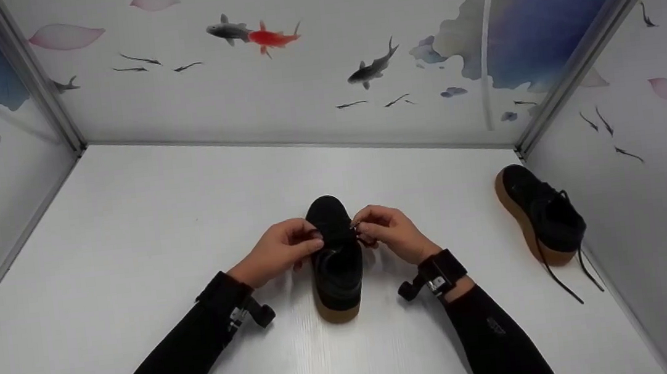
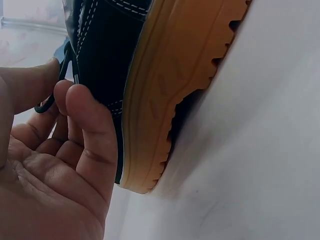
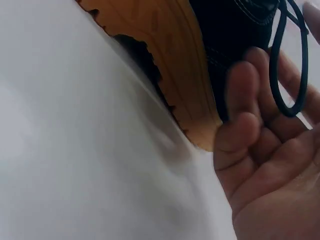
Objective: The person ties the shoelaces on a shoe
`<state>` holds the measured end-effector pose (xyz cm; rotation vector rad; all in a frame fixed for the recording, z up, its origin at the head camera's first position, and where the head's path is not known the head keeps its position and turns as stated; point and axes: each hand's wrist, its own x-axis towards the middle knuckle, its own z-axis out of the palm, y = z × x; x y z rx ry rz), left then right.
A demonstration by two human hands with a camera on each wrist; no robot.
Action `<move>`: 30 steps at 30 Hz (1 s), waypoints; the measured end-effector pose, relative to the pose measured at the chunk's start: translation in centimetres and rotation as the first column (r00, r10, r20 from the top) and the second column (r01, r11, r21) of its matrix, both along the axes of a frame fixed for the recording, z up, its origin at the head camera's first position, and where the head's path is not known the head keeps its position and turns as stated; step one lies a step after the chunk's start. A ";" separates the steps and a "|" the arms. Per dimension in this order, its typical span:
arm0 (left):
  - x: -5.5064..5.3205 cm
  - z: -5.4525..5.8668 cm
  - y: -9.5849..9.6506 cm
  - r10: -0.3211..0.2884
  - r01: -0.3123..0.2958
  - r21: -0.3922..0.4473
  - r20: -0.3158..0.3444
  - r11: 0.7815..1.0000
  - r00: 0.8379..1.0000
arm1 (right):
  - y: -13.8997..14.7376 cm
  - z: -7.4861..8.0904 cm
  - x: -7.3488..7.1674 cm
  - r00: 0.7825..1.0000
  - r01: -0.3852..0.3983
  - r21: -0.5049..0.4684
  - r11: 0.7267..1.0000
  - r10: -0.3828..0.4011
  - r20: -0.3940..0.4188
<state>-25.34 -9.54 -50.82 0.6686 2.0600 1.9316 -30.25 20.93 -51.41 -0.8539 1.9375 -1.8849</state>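
Observation:
A black shoe point(image 1: 339, 285) with a tan sole stands upright on the white surface, toe pointing away from me. My left hand point(image 1: 281, 248) is at its left side, pinching a dark shoelace point(image 2: 64, 70) between thumb and fingers. On the opposite side, my right hand point(image 1: 391, 230) holds the lace near the eyelets with thumb and forefinger. A loop of shoelace point(image 3: 304, 75) hangs by the right palm in the right wrist view, where the thumb is mostly cut off. The tan sole point(image 2: 160, 75) fills the middle of the left wrist view. The knot area is partly hidden by the fingers.
A second black shoe point(image 1: 537, 209) sits at the right near the side wall, its two lace ends trailing on the white surface point(image 1: 129, 245). Panels printed with fish point(image 1: 274, 37) enclose the back and both sides.

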 end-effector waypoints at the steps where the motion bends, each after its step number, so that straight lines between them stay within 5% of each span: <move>1: 0.0 0.0 0.0 0.005 -0.005 -0.004 0.000 1.000 1.000 | -0.2 0.0 0.1 1.000 0.019 -0.012 1.000 -0.019 -0.007; 8: 0.0 -0.2 0.2 0.042 -0.042 -0.017 0.009 0.999 0.999 | -0.9 0.4 0.3 0.996 0.075 -0.009 0.997 -0.076 -0.055; 16: 0.0 -0.1 0.3 0.052 -0.052 -0.017 0.018 0.999 0.998 | -0.6 0.1 0.1 0.994 0.063 -0.087 0.994 -0.055 0.098; 23: 0.2 0.1 0.4 0.058 -0.057 -0.011 0.032 0.998 0.998 | 0.4 -0.2 -0.2 0.991 -0.058 -0.107 0.993 0.070 0.117; 30: 0.4 0.0 0.4 0.061 -0.061 -0.002 0.024 0.998 0.998 | 1.9 -0.1 -0.6 0.983 -0.134 0.037 0.990 0.128 0.134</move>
